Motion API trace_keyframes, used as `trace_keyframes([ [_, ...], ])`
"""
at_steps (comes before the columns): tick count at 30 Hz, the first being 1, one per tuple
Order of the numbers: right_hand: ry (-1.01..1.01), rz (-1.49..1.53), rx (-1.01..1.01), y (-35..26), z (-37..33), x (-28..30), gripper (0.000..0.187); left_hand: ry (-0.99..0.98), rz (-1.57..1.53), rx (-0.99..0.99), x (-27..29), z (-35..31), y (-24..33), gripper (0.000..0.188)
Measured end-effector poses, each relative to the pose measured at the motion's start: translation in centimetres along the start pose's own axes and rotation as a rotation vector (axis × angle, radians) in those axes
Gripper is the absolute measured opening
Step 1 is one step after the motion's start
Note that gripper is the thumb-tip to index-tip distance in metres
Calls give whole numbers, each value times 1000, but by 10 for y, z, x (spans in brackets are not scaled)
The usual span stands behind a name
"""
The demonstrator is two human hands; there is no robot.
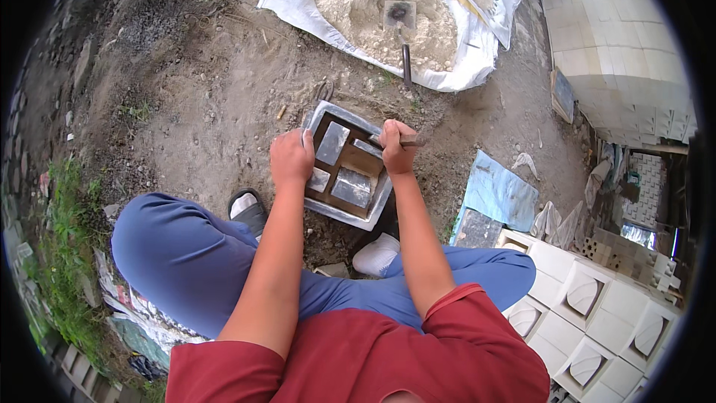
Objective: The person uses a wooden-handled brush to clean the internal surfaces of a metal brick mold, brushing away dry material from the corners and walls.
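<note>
A rectangular metal block mould (341,211) sits in front of me between my feet, tilted slightly in the view. Inside its pale grey rim are several flat-topped metal cores, among them one (332,142) at the upper left and one (353,187) at the lower right, with brown channels between them. My left hand (291,157) is closed on the mould's left edge. Over the right edge, my right hand (397,148) is wrapped round a small hand tool (412,140). Its brownish flat end sticks out to the right; a dark part reaches over the mould. Its exact kind is unclear.
Beyond the mould lies a white sack (470,67) spread under pale powder (358,0), with a square-bladed trowel (400,19) on it. A blue sheet (496,192) lies to the right. Stacked white ventilation blocks (585,291) stand at lower right, more (619,45) at upper right.
</note>
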State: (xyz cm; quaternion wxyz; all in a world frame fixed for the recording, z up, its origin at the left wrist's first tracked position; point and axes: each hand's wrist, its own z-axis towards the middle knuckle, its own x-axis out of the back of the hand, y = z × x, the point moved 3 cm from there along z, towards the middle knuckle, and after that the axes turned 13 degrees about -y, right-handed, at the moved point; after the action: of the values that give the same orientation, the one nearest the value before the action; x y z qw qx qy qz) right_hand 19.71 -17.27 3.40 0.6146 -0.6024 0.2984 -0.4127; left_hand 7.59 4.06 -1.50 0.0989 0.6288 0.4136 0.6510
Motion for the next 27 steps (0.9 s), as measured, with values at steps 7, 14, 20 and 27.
trace_keyframes([
  [7,66,353,79,-32,11,-13,43,30,19,-40,5,2,1,34],
  [14,42,193,-49,-46,33,-31,43,35,52,-23,9,1,-4,34],
  [20,-60,-42,-122,-30,37,-45,47,71,46,-42,5,-1,-7,34],
  [27,-118,11,14,-18,27,-47,44,56,32,-62,4,-2,-1,33],
])
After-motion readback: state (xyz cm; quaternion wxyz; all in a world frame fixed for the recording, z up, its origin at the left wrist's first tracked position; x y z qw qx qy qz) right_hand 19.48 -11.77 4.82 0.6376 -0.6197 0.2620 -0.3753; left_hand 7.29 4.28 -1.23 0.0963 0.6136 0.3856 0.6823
